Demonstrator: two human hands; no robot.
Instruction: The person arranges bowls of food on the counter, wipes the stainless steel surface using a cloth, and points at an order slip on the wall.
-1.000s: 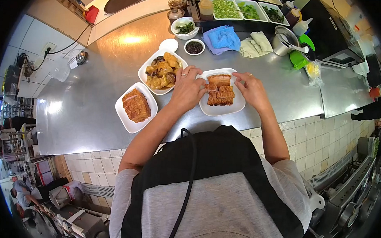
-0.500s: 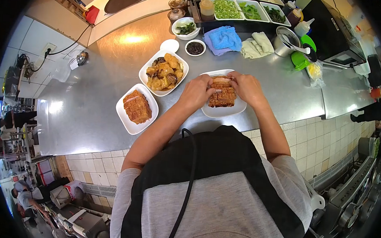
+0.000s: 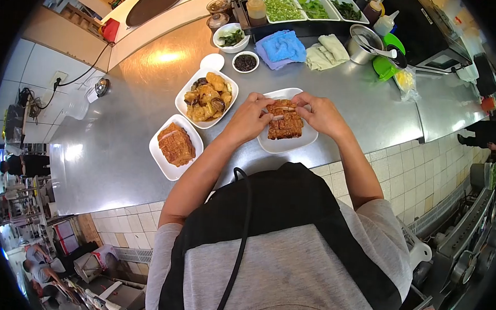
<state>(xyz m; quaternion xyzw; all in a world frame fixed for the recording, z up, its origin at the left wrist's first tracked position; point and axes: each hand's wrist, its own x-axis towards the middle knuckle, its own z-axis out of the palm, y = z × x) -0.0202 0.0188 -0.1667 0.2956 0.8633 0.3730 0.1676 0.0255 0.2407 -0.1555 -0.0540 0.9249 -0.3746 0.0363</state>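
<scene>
Crisp brown meat (image 3: 286, 129), cut into slices, lies on a white plate (image 3: 302, 146) in front of me. My left hand (image 3: 247, 118) has its fingers bent against the left side of the slices. From the right, my right hand (image 3: 322, 115) pinches the far slices with thumb and fingers. The fingertips of both hands partly cover the meat. To the left stand a second white plate (image 3: 157, 157) with similar sliced meat (image 3: 176, 145) and a dish (image 3: 216, 121) of golden fried pieces with dark mushroom-like chunks (image 3: 209, 98).
A dark sauce bowl (image 3: 245, 61), a bowl of greens (image 3: 231, 38), blue cloth (image 3: 281, 47) and pale green cloth (image 3: 327, 52) lie beyond the plates. Behind them are trays of chopped greens (image 3: 283, 8). A metal pot (image 3: 361, 48) holding utensils stands right, near a microwave (image 3: 434, 35).
The whole view has shifted slightly. Both hands stay at the meat, and its far slices now show more brown crust between the fingers. The plates have kept their places on the counter.
</scene>
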